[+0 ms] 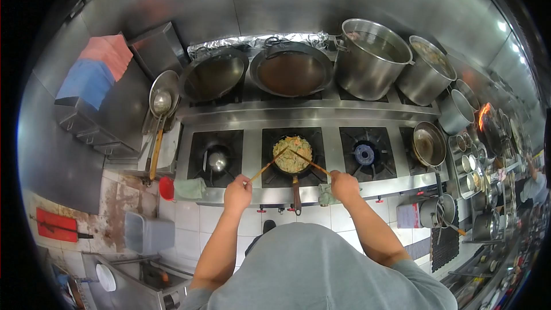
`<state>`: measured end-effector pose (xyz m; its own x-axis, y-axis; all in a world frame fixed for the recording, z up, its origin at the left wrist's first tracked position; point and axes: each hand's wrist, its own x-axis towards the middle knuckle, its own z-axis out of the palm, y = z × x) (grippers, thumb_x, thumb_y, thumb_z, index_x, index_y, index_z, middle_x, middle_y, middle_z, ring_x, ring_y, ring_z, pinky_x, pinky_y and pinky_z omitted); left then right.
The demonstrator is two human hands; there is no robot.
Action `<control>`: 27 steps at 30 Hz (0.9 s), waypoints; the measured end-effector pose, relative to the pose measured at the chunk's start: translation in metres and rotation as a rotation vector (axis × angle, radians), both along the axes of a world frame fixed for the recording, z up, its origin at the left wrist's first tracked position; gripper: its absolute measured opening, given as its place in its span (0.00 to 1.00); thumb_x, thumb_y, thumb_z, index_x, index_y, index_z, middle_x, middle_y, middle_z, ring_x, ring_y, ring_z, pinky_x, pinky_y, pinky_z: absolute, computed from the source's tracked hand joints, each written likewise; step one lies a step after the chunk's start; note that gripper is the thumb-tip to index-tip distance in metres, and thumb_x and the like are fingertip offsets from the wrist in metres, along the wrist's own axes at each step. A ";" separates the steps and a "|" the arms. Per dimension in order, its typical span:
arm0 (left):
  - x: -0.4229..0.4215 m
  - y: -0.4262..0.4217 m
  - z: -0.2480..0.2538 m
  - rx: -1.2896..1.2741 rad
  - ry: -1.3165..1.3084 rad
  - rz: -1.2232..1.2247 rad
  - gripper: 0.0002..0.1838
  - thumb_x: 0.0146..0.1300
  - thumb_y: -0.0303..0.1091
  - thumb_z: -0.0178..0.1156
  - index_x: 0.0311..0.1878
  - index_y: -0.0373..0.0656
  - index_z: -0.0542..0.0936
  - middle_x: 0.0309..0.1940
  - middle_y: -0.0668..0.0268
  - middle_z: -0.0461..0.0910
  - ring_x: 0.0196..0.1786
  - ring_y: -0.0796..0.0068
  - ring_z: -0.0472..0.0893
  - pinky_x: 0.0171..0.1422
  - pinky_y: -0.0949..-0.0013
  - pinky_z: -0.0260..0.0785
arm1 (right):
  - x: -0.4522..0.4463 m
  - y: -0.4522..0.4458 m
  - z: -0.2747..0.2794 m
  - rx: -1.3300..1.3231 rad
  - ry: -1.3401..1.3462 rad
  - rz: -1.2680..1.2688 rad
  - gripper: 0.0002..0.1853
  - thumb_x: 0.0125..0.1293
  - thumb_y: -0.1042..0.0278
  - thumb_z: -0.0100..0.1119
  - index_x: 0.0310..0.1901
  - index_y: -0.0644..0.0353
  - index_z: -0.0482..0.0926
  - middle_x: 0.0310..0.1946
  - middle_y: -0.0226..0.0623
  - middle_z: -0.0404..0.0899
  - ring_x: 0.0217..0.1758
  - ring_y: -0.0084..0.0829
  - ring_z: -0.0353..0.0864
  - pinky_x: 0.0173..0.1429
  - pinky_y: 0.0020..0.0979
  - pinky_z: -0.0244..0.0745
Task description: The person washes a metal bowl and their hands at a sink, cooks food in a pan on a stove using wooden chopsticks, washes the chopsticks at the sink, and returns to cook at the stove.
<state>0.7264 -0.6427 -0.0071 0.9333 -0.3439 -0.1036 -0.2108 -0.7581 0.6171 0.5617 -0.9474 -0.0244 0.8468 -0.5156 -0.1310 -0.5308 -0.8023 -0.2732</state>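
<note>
A pan (296,180) with a brown handle sits on the middle front burner, filled with a pale yellow food mixture (292,161) flecked with green and orange. My left hand (237,193) is closed around a slim wooden stick (265,167) that slants into the food from the left. From the other side, a second wooden stick (313,164) reaches in, gripped by my right hand (344,186). Both tips touch the mixture close together. The exact shape of the tips is too small to tell. A green cloth (326,195) hangs on the stove edge beside my right hand.
Two woks (291,74) and two tall pots (374,63) stand on the raised rear burners. A metal pan (429,144) is at the right. Another folded cloth (190,189) and a red cup (166,188) are at the left edge. Flames (484,113) rise at far right.
</note>
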 end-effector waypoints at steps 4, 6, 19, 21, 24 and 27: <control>0.004 -0.009 -0.023 0.060 -0.040 -0.040 0.09 0.60 0.38 0.56 0.40 0.45 0.78 0.30 0.53 0.82 0.37 0.49 0.81 0.42 0.52 0.72 | 0.000 -0.011 -0.016 -0.017 -0.014 0.010 0.11 0.63 0.66 0.48 0.43 0.54 0.79 0.33 0.50 0.82 0.40 0.50 0.82 0.45 0.49 0.76; 0.007 -0.014 -0.023 0.107 -0.002 -0.019 0.09 0.61 0.38 0.55 0.40 0.45 0.77 0.30 0.53 0.82 0.38 0.49 0.81 0.42 0.51 0.72 | 0.003 -0.012 -0.009 -0.016 0.029 -0.026 0.11 0.64 0.66 0.48 0.44 0.53 0.79 0.33 0.50 0.82 0.40 0.50 0.82 0.45 0.48 0.76; -0.001 -0.034 -0.023 0.061 -0.044 -0.087 0.09 0.62 0.38 0.54 0.41 0.45 0.77 0.31 0.52 0.82 0.39 0.48 0.81 0.44 0.51 0.72 | -0.006 -0.015 -0.012 -0.069 0.109 -0.049 0.11 0.62 0.69 0.45 0.41 0.57 0.77 0.33 0.49 0.82 0.41 0.49 0.83 0.45 0.46 0.77; 0.004 -0.035 -0.033 0.075 -0.018 -0.081 0.09 0.62 0.38 0.55 0.41 0.45 0.77 0.32 0.52 0.82 0.39 0.48 0.81 0.44 0.51 0.72 | -0.006 -0.018 -0.010 -0.065 0.048 -0.071 0.10 0.64 0.67 0.47 0.39 0.57 0.78 0.32 0.50 0.82 0.39 0.49 0.83 0.44 0.47 0.77; -0.004 -0.030 -0.013 0.037 -0.030 -0.090 0.09 0.61 0.38 0.55 0.40 0.44 0.77 0.30 0.52 0.82 0.37 0.48 0.81 0.42 0.51 0.72 | -0.009 -0.006 0.021 -0.057 0.095 -0.072 0.10 0.61 0.69 0.46 0.40 0.57 0.78 0.33 0.49 0.82 0.40 0.48 0.83 0.45 0.46 0.77; -0.009 -0.022 -0.018 0.100 -0.012 -0.139 0.08 0.60 0.37 0.56 0.39 0.45 0.78 0.27 0.52 0.81 0.35 0.48 0.81 0.41 0.50 0.72 | -0.020 -0.008 0.016 -0.096 0.100 -0.013 0.09 0.61 0.68 0.48 0.37 0.56 0.79 0.31 0.49 0.82 0.39 0.48 0.83 0.43 0.46 0.77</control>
